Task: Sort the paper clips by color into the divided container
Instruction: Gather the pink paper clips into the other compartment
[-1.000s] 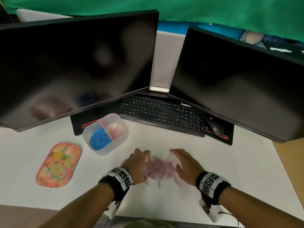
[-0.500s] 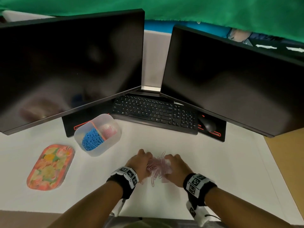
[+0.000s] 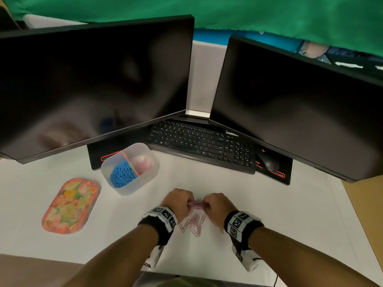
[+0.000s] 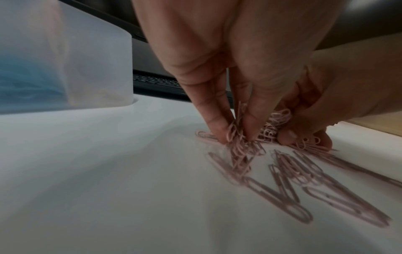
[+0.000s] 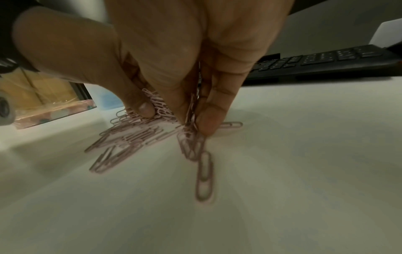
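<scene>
Both hands meet over a bunch of pink paper clips (image 3: 195,204) on the white table. My left hand (image 3: 186,204) pinches clips between its fingertips (image 4: 217,132). My right hand (image 3: 209,205) grips clips from the other side, with its fingertips (image 5: 206,123) pressed down on them. Several loose pink clips (image 3: 194,223) lie on the table just in front of my hands. The translucent divided container (image 3: 132,188) stands to the upper left. It holds blue clips (image 3: 121,175) in its left compartment and pink clips (image 3: 144,163) in its right, with an orange divider between.
A floral tray (image 3: 70,206) lies at the left. A black keyboard (image 3: 203,141) and mouse (image 3: 269,162) sit behind, under two dark monitors. The table's front edge runs just below my forearms.
My hands have closed in from either side of the spread pile and now grip it as a tight bunch. Several clips stay loose on the table.
</scene>
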A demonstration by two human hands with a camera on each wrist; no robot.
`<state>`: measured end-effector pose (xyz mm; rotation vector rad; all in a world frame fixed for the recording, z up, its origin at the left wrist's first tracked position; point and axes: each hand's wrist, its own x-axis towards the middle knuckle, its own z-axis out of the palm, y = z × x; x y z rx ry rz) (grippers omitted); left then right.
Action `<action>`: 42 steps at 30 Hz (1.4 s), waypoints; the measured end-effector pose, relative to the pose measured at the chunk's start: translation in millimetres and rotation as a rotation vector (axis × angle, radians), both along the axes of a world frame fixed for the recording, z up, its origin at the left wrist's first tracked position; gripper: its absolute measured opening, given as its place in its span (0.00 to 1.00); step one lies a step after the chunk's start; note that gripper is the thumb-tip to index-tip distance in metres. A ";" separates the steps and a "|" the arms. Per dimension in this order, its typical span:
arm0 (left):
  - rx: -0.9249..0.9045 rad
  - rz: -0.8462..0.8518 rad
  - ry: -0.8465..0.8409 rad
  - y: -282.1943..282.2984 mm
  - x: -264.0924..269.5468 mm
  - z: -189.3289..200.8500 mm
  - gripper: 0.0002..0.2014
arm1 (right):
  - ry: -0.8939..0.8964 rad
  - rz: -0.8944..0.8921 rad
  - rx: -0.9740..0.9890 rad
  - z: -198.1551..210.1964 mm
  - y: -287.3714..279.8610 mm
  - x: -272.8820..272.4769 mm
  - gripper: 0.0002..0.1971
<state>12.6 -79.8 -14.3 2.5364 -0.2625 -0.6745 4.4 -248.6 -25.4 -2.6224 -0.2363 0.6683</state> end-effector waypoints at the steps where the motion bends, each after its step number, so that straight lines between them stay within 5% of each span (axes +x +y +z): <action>1: -0.003 0.010 -0.001 1.6 0.4 0.8 0.11 | 0.002 0.000 0.010 -0.4 -1.8 0.7 0.11; 23: -0.203 0.284 -0.150 56.5 19.7 68.3 0.07 | -0.007 -0.035 0.218 32.8 -10.5 1.7 0.07; 31: -0.048 0.606 -0.226 103.2 68.5 87.0 0.06 | -0.011 -0.030 0.261 46.0 4.6 11.6 0.09; 37: 0.160 0.673 -0.029 107.7 88.7 79.3 0.07 | -0.007 -0.006 0.225 67.6 29.8 29.4 0.08; 42: 0.046 0.739 -0.103 109.3 90.1 81.0 0.10 | -0.062 0.055 0.227 93.3 73.3 58.0 0.10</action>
